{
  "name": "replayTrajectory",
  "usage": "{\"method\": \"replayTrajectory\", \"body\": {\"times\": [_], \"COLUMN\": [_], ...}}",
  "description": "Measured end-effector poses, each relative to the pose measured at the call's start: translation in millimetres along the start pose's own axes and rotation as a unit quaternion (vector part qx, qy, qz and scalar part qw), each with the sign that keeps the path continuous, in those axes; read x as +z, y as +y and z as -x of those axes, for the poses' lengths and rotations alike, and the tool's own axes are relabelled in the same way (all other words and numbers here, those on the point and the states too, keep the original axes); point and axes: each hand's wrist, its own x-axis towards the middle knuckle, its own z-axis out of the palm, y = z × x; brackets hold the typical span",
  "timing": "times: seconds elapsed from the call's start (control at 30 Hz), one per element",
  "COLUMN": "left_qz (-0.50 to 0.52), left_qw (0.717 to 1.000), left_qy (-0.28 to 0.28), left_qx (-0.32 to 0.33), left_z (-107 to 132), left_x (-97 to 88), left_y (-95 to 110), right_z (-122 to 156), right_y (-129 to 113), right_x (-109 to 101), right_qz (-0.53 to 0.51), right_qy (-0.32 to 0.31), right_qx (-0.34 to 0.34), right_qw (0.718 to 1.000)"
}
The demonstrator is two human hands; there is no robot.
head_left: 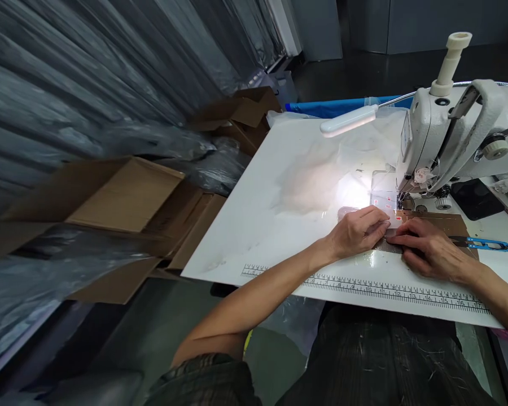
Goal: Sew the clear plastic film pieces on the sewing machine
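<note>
An open cardboard box (125, 194) sits left of the white tabletop (245, 225). A slim lamp (349, 121) extends over the tabletop. Left hand (359, 230): thumb and forefinger closed together, pinching the near edge of the sheer piece (381, 202). The red-marked piece lies beside the needle area of the sewing machine (423, 129). Right hand (427, 248): fingers bent, fingertips at the piece's near edge; grip cannot be determined. Blue-handled snips (489, 245) lie beyond the right wrist.
</note>
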Motion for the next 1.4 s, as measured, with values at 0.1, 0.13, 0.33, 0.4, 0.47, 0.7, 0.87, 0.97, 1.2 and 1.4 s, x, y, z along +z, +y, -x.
{"method": "replayTrajectory", "body": {"times": [0.1,0.13,0.33,0.4,0.47,0.7,0.87,0.97,1.2,1.4], "left_qz": [0.002,0.001,-0.067,-0.088,-0.097,-0.108,-0.092,-0.085,-0.104,-0.11], "left_qw": [0.997,0.993,0.97,0.969,0.969,0.968,0.972,0.971,0.976,0.971], "left_qy": [-0.044,-0.068,-0.139,-0.152,-0.154,-0.161,-0.128,-0.118,-0.092,-0.091], "left_qx": [0.07,0.099,0.187,0.172,0.165,0.158,0.175,0.188,0.17,0.191], "left_z": [2,3,5,4,3,4,4,3,4,5], "left_x": [2.3,3.1,1.5,-1.6,-4.3,-2.8,-0.1,-0.6,-2.2,1.4], "left_y": [-5,-8,-14,-11,-10,-13,-16,-16,-16,-15], "right_z": [0,0,4,5,5,4,5,6,6,5], "right_y": [2,3,16,20,23,22,23,23,19,19], "right_x": [2,2,-4,-4,-2,4,8,10,4,1], "right_qz": [-0.005,-0.017,-0.064,-0.043,-0.015,0.078,0.119,0.134,0.06,0.06], "right_qy": [-0.003,0.003,0.064,0.087,0.086,0.043,0.028,0.029,0.034,0.023], "right_qx": [-0.017,-0.019,0.069,0.091,0.087,0.051,0.041,0.045,0.051,0.043], "right_qw": [1.0,1.0,0.993,0.991,0.992,0.995,0.992,0.99,0.996,0.997]}}
